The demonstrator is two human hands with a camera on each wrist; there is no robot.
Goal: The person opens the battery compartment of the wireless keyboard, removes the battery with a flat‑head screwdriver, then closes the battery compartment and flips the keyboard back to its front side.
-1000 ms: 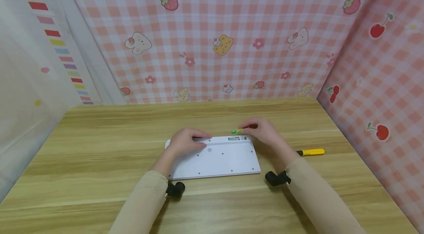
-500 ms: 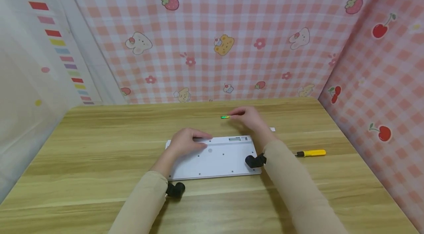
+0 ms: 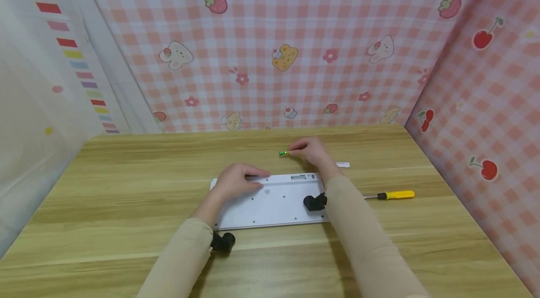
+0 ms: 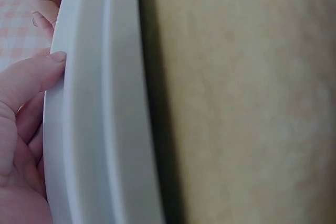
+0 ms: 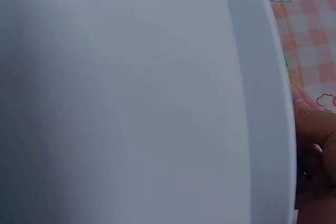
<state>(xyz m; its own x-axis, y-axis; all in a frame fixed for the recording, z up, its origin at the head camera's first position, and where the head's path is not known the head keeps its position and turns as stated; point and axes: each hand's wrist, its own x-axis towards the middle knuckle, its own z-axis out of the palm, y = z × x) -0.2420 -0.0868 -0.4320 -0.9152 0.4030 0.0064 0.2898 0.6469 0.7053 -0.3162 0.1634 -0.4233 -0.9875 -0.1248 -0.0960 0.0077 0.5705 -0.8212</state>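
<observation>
A white keyboard lies face down on the wooden table, an uncovered battery slot near its far right corner. My left hand grips the keyboard's far left part, thumb on the underside and fingers along the far edge. In the left wrist view the thumb meets the white rim. Beyond the keyboard, my right hand pinches a small green and yellow battery by one end, above the table. The keyboard's white surface fills most of the right wrist view and partly hides the right hand.
A small white strip-shaped cover lies beyond the keyboard, partly behind the right wrist. To the right lies a screwdriver with a yellow handle, its shaft pointing left. A pink checked cloth hangs behind the table.
My right hand has carried the battery left and away from the slot to beyond the keyboard, then lowered slightly. This uncovers the white strip and more of the screwdriver. The left hand stays put.
</observation>
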